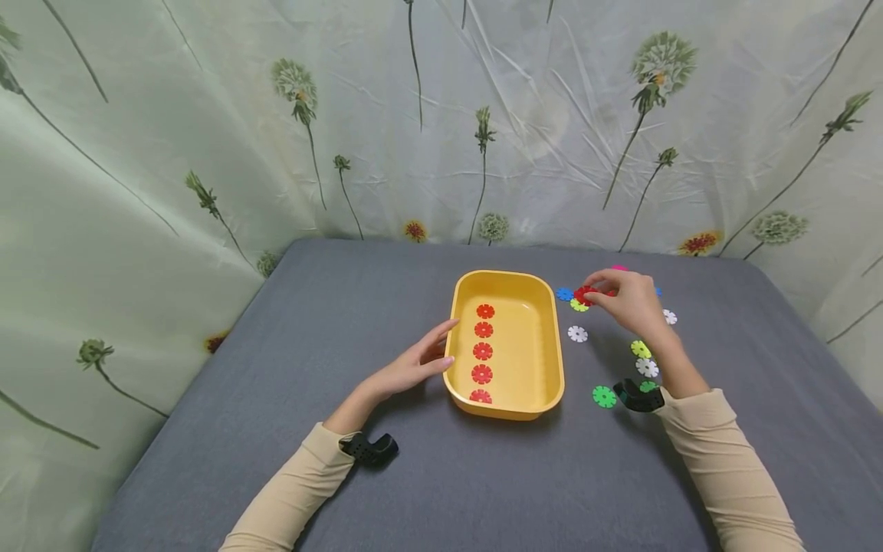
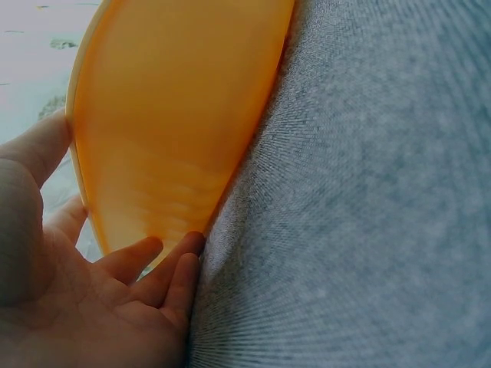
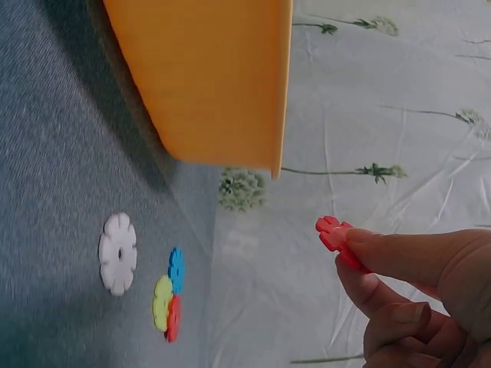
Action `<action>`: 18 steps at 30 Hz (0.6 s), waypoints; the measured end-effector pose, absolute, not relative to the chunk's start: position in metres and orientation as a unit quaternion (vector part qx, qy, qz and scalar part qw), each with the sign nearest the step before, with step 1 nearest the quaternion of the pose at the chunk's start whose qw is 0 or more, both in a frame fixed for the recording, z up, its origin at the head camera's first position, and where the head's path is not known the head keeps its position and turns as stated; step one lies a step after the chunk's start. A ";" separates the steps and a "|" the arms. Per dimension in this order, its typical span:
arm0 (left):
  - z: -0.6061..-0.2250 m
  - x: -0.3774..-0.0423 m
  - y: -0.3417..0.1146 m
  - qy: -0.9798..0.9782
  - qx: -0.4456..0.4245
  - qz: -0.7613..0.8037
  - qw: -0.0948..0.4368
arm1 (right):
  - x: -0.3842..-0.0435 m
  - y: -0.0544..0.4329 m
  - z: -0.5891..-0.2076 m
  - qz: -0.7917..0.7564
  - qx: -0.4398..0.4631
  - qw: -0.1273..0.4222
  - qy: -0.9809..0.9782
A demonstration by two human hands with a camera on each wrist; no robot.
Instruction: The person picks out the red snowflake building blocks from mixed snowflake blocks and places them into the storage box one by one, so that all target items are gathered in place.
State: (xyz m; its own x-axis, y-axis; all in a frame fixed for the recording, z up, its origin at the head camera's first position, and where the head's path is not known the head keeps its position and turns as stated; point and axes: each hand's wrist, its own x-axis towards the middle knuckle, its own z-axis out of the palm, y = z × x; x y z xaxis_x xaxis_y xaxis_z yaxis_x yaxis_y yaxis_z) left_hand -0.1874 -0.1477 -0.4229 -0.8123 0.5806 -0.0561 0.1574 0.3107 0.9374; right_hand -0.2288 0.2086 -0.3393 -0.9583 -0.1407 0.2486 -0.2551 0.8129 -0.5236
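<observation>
My right hand pinches a red flower-shaped plastic disc between thumb and fingertips, held up above the cloth to the right of a yellow bin. Inside the bin, several red discs lie in a column along its left half. My left hand touches the bin's left side with loosely bent fingers; in the left wrist view the thumb meets the rim and the other fingertips lie along the outer wall. Below the right hand, a blue disc, a yellow-green disc and another red disc overlap.
Other loose discs lie right of the bin: a white one, a green one, a yellow one and a pink one. Grey cloth covers the table. A flower-printed curtain hangs behind it.
</observation>
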 end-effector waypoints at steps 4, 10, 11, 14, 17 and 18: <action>-0.423 -0.188 -0.148 0.783 0.238 0.540 0.195 | -0.230 0.201 -0.339 0.293 0.113 0.110 -0.943; -0.424 -0.188 -0.148 0.784 0.240 0.539 0.192 | -0.235 0.192 -0.339 0.306 0.122 0.108 -0.938; -0.424 -0.188 -0.148 0.785 0.239 0.539 0.192 | -0.235 0.191 -0.339 0.308 0.124 0.108 -0.937; -0.424 -0.188 -0.148 0.786 0.235 0.538 0.193 | -0.237 0.185 -0.339 0.316 0.130 0.104 -0.934; -0.425 -0.189 -0.147 0.779 0.244 0.544 0.195 | -0.239 0.179 -0.341 0.319 0.136 0.100 -0.933; -0.425 -0.189 -0.147 0.776 0.246 0.547 0.196 | -0.239 0.177 -0.342 0.320 0.137 0.097 -0.932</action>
State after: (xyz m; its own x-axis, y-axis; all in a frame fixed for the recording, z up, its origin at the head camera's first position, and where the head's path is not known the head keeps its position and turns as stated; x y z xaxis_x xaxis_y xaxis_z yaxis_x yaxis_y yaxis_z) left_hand -0.1886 -0.1473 -0.4251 -0.8020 0.5963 -0.0344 0.1682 0.2808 0.9449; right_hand -0.2394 0.1770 -0.3417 -0.9434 -0.1934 0.2695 -0.3182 0.7576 -0.5699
